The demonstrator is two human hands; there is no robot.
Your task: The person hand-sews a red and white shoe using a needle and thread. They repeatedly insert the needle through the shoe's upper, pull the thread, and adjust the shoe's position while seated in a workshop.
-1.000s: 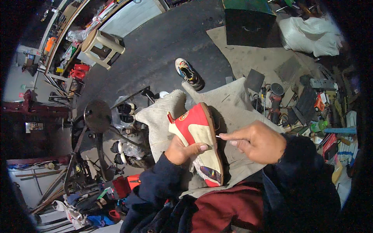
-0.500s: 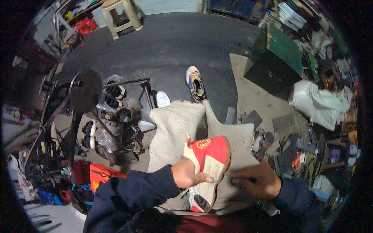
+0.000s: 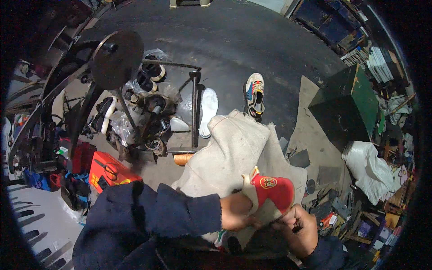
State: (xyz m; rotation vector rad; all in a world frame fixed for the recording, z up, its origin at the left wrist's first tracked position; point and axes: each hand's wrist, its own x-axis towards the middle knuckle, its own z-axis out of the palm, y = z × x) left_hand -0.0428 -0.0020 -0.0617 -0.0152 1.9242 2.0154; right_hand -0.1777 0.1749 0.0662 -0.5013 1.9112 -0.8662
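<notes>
A cream and red shoe with a round gold emblem lies tilted over my lap, its red part pointing away from me. My left hand is closed round its left side. At the shoe's right edge, my right hand has its fingers pinched together; whatever they hold is too small to make out. Beneath the shoe, a pale beige cloth covers my lap and legs. Beyond the cloth, a multicoloured sneaker is on the dark floor.
A metal stand with a round disc rises at left, near bagged shoes. A white insole and an orange thread spool lie near it. There is a red box at lower left. A green box and white sack are right.
My right hand, blurred before, is now pinched at the shoe's edge. The shoe has tilted, and my left hand still grips it. The whole view has swung, bringing the orange spool into sight.
</notes>
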